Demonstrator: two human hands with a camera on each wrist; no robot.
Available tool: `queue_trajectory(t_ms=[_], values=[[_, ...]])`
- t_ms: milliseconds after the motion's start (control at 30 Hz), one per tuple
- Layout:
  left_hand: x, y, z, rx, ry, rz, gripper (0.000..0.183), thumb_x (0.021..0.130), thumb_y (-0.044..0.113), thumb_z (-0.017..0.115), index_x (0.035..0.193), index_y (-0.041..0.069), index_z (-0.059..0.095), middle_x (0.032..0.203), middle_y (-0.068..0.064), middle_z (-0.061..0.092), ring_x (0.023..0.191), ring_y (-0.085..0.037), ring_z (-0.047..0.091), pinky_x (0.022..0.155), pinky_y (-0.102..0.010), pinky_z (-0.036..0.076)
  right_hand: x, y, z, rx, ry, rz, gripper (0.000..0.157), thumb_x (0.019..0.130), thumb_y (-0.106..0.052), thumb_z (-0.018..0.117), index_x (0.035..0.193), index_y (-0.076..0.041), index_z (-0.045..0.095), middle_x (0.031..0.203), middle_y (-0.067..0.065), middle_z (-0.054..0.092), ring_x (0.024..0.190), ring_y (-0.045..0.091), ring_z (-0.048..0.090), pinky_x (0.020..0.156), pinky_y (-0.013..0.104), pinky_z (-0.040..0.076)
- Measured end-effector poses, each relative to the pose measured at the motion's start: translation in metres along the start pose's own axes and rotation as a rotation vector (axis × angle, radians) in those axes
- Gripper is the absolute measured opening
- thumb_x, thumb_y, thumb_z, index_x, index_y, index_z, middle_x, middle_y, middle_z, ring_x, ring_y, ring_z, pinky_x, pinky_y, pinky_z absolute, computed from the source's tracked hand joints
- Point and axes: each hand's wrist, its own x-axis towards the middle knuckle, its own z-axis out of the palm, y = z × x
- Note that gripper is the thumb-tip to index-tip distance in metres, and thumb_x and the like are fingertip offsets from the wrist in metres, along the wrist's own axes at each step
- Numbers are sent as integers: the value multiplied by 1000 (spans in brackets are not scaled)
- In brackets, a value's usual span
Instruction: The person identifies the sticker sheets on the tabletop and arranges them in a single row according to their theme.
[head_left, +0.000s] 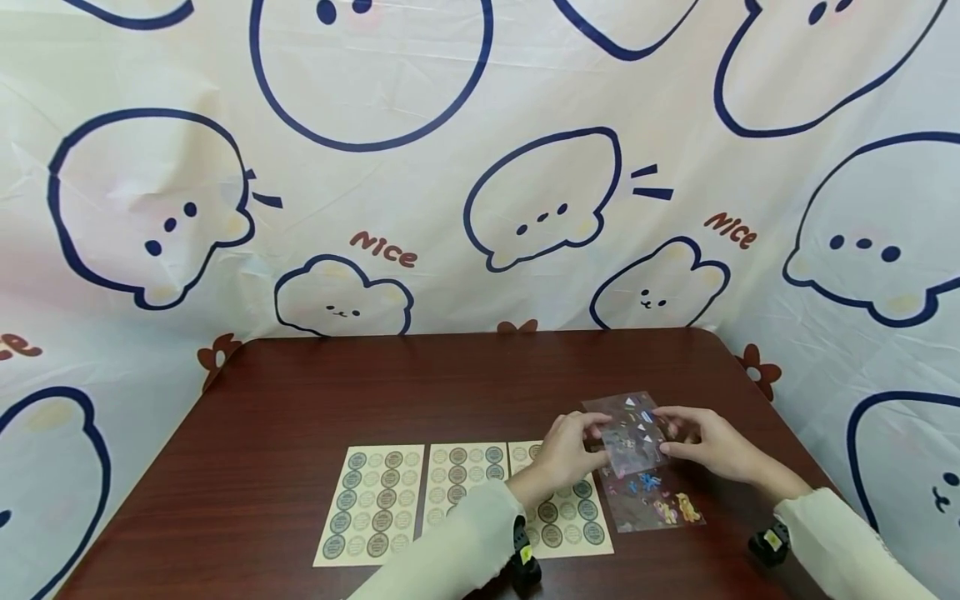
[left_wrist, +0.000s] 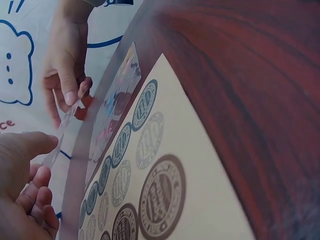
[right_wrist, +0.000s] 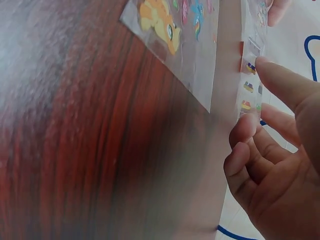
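Note:
A transparent sticker sheet (head_left: 633,437) with small colourful prints is held up above the table's right side. My left hand (head_left: 564,457) pinches its left edge between thumb and fingers. On the opposite edge, my right hand (head_left: 708,442) grips it the same way, as the right wrist view shows with the sheet (right_wrist: 250,82) between thumb and fingers. Beneath lies a second clear sticker sheet (head_left: 637,512) with pony figures, partly covered by the held one. Cream sheets of round stickers lie left of it: the right one (head_left: 573,529) is partly hidden by my left hand and forearm.
Two more cream sheets of round stickers, a left one (head_left: 367,504) and a middle one (head_left: 467,467), lie in a row on the dark brown wooden table (head_left: 300,417). A cartoon-printed cloth (head_left: 435,192) hangs behind and beside the table.

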Motion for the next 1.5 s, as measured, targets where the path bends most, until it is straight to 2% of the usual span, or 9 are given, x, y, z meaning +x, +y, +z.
queue_trajectory(t_ms=[433,767,1000,1233,1500], values=[[-2,6,15,-23,-10,-14,49,85,15,80,133,20,67,93,6,61,94,-6,53,83,-18,45,-9,14,-7,48,-55,25,54,93,-18,74,138,5,55,95,8,58,66,6,51,57,25,47],[4,14,22,16,4,6,49,83,17,80,131,22,69,92,10,62,89,-2,48,78,-14,41,-17,11,-19,6,-8,4,51,93,-17,73,136,4,57,92,5,59,66,5,54,56,25,45],[4,21,30,-4,-22,-1,49,85,18,81,132,24,67,94,10,62,91,-3,49,76,-15,40,-26,13,-24,-29,9,39,51,91,-20,75,134,3,59,90,1,58,65,5,52,56,24,44],[6,29,40,31,-15,6,49,84,19,83,131,25,68,93,12,63,87,1,47,75,-13,39,-34,20,-28,-41,15,91,53,91,-21,76,134,3,58,89,4,57,65,6,52,57,25,45],[7,32,48,67,10,16,49,81,21,84,128,25,70,92,13,65,85,2,48,75,-11,39,-40,25,-31,-44,30,64,51,91,-20,75,133,3,59,89,2,58,64,5,53,55,25,44]])
